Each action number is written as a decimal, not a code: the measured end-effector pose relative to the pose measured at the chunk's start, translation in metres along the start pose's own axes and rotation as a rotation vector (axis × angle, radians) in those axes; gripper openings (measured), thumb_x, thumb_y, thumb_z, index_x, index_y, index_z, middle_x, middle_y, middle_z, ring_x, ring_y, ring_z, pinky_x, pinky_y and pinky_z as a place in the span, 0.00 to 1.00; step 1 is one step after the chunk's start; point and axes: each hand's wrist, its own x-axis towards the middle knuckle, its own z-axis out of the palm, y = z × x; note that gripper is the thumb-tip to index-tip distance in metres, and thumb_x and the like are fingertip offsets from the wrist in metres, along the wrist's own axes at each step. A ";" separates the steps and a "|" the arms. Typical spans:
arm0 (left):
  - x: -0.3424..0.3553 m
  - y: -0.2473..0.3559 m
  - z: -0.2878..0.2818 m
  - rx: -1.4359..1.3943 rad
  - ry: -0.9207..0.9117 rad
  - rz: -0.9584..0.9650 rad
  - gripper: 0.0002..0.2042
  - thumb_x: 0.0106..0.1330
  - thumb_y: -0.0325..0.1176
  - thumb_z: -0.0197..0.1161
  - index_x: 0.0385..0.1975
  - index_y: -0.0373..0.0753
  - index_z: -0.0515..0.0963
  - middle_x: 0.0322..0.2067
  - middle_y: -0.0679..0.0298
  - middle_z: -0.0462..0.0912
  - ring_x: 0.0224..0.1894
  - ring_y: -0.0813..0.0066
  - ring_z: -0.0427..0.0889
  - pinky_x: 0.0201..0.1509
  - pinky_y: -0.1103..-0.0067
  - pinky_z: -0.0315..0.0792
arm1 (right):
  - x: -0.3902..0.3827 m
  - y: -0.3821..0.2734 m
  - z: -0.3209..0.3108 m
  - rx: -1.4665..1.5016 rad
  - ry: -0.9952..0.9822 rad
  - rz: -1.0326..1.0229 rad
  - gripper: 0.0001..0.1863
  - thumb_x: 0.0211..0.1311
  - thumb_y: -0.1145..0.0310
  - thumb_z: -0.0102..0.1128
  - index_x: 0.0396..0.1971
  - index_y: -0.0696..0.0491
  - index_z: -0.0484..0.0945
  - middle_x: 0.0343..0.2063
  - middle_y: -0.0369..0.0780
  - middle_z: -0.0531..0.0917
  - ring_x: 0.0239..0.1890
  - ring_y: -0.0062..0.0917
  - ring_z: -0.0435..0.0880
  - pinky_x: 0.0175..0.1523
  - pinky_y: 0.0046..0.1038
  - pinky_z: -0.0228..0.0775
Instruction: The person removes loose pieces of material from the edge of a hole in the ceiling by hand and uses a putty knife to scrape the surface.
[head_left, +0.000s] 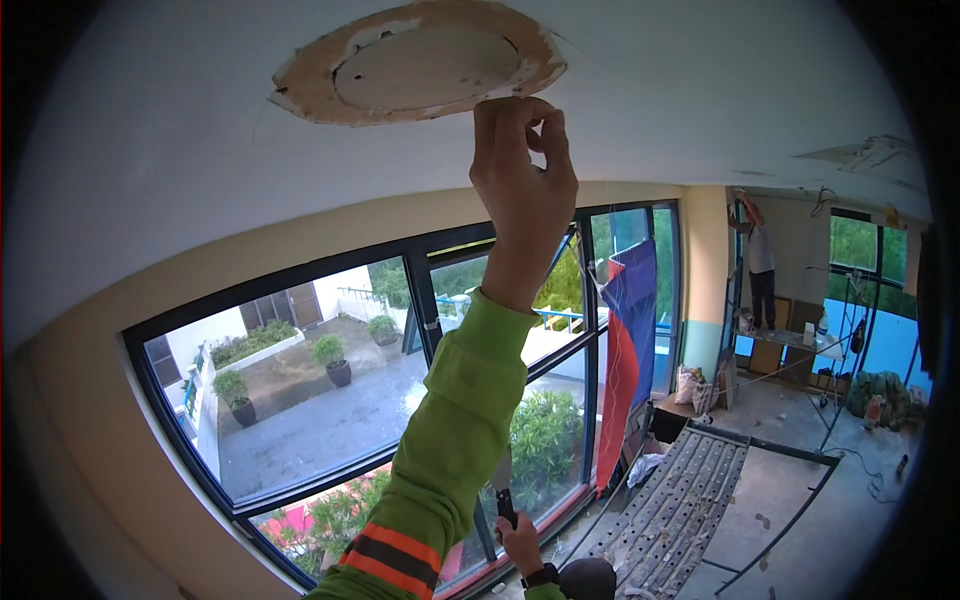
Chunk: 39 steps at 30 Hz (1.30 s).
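Note:
My left hand [525,160] is raised to the white ceiling [200,150], its thumb and fingers pinched together. Its fingertips are at the near edge of an oval patch [430,70], which has a ragged brown border and a cut outline around a pale centre. Whatever the pinch may hold is too small to make out. Low in the view, my right hand [521,545], with a dark watch on the wrist, is closed around the black handle of a putty knife [506,505]. Its flat, greyish blade points up and is hard to see against the window.
Large dark-framed windows [420,300] run alongside, with a red and blue cloth [630,330] hanging there. Below right is a perforated metal scaffold platform [670,510]. Farther off, a person [760,255] stands on a raised platform with arms up. Sacks [690,385] and a cable [875,485] lie on the floor.

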 end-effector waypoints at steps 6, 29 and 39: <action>0.007 0.015 0.004 -0.158 -0.062 -0.416 0.05 0.62 0.30 0.62 0.33 0.36 0.76 0.29 0.65 0.74 0.23 0.80 0.75 0.26 0.82 0.72 | 0.003 0.009 0.006 -0.012 -0.006 -0.021 0.13 0.61 0.65 0.58 0.34 0.61 0.72 0.22 0.39 0.80 0.21 0.21 0.78 0.27 0.25 0.69; 0.029 0.029 0.005 -2.014 0.150 -1.509 0.03 0.67 0.26 0.52 0.30 0.35 0.69 0.23 0.64 0.71 0.24 0.77 0.72 0.32 0.83 0.74 | 0.001 0.004 0.002 -0.002 -0.006 -0.016 0.14 0.61 0.64 0.58 0.35 0.61 0.72 0.22 0.39 0.80 0.22 0.22 0.79 0.28 0.26 0.70; 0.035 0.037 0.006 -1.933 0.268 -1.501 0.03 0.64 0.26 0.52 0.28 0.36 0.69 0.20 0.65 0.70 0.20 0.77 0.70 0.30 0.83 0.73 | 0.002 0.005 -0.002 -0.045 0.007 0.000 0.14 0.60 0.63 0.59 0.33 0.60 0.73 0.22 0.39 0.80 0.23 0.24 0.80 0.29 0.28 0.70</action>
